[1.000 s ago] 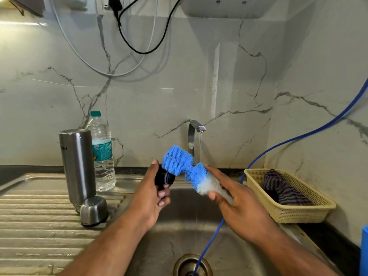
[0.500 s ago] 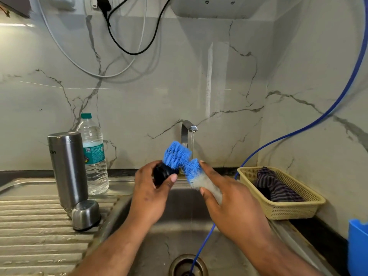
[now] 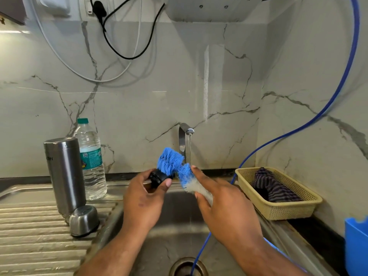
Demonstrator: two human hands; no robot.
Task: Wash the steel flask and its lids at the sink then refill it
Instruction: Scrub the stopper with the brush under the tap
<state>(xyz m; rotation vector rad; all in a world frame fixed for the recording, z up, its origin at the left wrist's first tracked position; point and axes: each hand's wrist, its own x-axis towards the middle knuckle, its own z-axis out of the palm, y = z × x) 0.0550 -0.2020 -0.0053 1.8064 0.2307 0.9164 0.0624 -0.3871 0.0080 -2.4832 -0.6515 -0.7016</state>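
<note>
Scrubbing a small black lid (image 3: 157, 177) with a blue brush (image 3: 184, 174) over the sink (image 3: 169, 242).
Left hand (image 3: 143, 206) is gripping the lid in curled fingers; right hand (image 3: 225, 212) is clasping the brush handle, bristles pressing the lid beside the running tap (image 3: 185, 134). Flask (image 3: 64, 174) is standing on the drainboard (image 3: 29, 236), steel cap (image 3: 84, 220) just beside it.
</note>
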